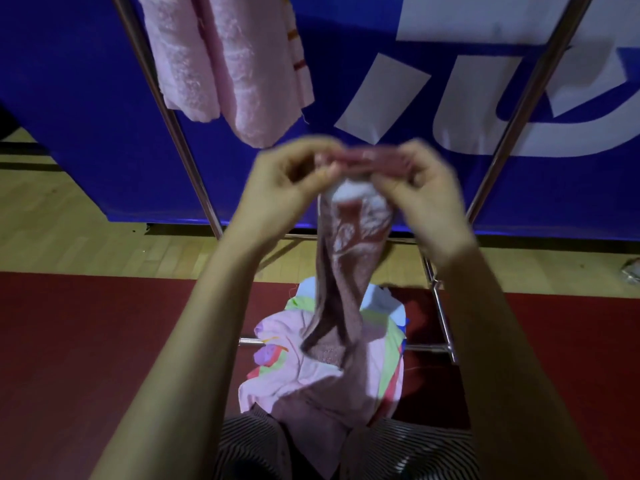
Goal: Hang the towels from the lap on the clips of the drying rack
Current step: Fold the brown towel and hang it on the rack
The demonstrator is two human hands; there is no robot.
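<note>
Lap towels (304,379) lie below fingers (320,171) pinching brown towel (349,261).

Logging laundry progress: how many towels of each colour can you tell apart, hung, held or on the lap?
Pale pink terry towels: 3, two hung, one on the lap
Dusty-rose patterned towel, held: 1
Multicoloured striped towel, lap: 1
White towel, lap: 1
Total: 6

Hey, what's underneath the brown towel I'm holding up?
The brown towel hangs onto a pink towel heaped on the lap, over a striped multicoloured cloth. What lies deeper in the heap is covered.
</note>
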